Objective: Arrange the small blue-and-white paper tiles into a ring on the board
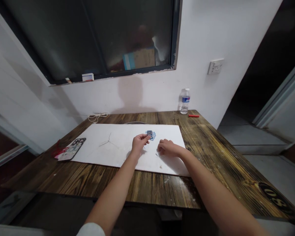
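A large white paper sheet [100, 157] lies on a dark wooden table [147, 186]. Near its far edge is a small cluster of blue-and-white hexagonal paper pieces [150, 135]. My left hand [139, 144] sits just in front of them, fingertips pinched together at the cluster's edge. I cannot tell whether those fingers hold a piece. My right hand [167, 147] rests on the sheet to the right, fingers curled, with nothing visible in them. A few tiny scraps [157, 154] lie just below it. A thin Y-shaped mark [108, 141] shows on the sheet's left part.
A phone in a patterned case [72, 149] lies left of the sheet over something red. Along the table's far edge are a white cord [97, 116], a plastic water bottle [184, 101] and a small red stick [193, 115]. A wall socket [215, 66] and dark window [88, 36] are behind.
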The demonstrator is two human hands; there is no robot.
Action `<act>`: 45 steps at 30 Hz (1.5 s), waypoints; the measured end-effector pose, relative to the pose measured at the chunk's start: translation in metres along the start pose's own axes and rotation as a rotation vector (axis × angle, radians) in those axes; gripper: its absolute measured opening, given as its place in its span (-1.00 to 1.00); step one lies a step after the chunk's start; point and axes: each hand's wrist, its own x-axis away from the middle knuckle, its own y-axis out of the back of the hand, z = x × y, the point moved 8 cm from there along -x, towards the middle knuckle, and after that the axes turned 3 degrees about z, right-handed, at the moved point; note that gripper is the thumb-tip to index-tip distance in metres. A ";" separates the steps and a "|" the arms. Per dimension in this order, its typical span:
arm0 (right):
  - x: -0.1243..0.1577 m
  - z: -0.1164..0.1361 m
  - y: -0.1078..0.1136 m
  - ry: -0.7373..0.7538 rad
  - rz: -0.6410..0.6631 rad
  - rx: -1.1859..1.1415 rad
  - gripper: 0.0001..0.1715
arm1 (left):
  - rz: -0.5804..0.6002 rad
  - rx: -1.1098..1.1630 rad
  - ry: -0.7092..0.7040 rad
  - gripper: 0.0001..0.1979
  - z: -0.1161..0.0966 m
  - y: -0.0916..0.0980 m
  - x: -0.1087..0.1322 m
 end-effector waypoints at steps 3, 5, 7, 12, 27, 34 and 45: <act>-0.001 0.001 0.001 0.010 -0.005 0.017 -0.83 | 0.004 0.002 -0.001 -0.63 0.001 0.000 -0.001; -0.002 -0.001 0.000 0.002 -0.008 -0.001 -0.83 | 0.005 0.004 -0.002 -0.64 0.001 0.001 -0.001; -0.003 -0.004 -0.001 -0.009 -0.008 -0.056 -0.80 | 0.004 0.004 -0.006 -0.65 0.001 0.002 -0.002; -0.006 -0.004 0.007 0.038 -0.113 -0.154 -0.70 | -0.014 0.004 -0.002 -0.63 0.002 0.005 -0.004; 0.014 -0.004 0.048 0.184 -0.819 -0.431 -0.80 | -0.014 -0.020 0.026 -0.57 0.004 0.005 -0.003; 0.008 -0.013 0.037 0.118 -0.834 -0.476 -0.83 | 0.042 -0.067 0.036 -0.59 0.008 -0.002 -0.004; 0.014 -0.011 0.044 0.123 -0.905 -0.632 -0.82 | 0.019 -0.082 0.057 -0.63 0.011 0.000 -0.004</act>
